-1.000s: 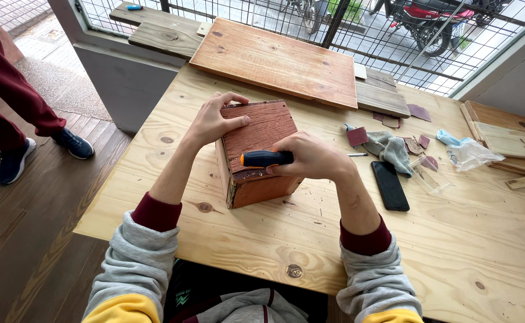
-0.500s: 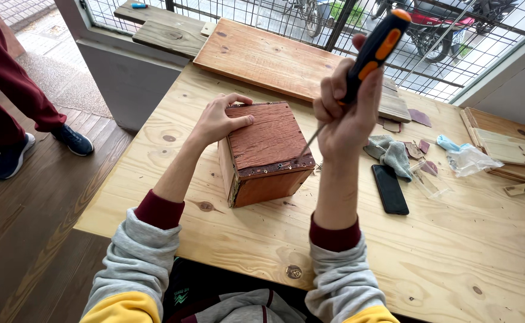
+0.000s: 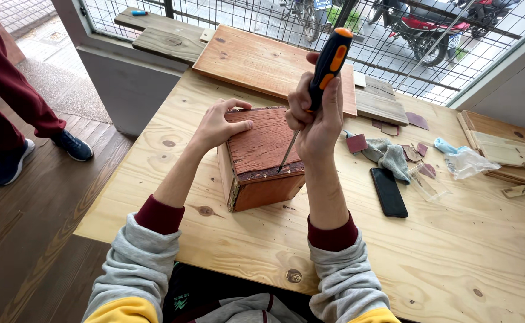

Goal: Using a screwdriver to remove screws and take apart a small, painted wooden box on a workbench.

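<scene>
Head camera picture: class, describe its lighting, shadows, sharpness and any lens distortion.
Head view: soft, even daylight comes through the wire grille; shadows are faint, one under the wooden box on the pale table. Head view: left hand, right hand and screwdriver are sharp, without motion blur. Head view: wide-angle stretch makes the sleeves loom large at the bottom edge.

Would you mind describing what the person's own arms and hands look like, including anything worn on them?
Both hands, the left hand and the right hand, are bare, with no gloves. Each arm wears a grey sweatshirt sleeve pushed up the forearm, a dark red cuff showing at its end, and a yellow panel higher up.
</scene>
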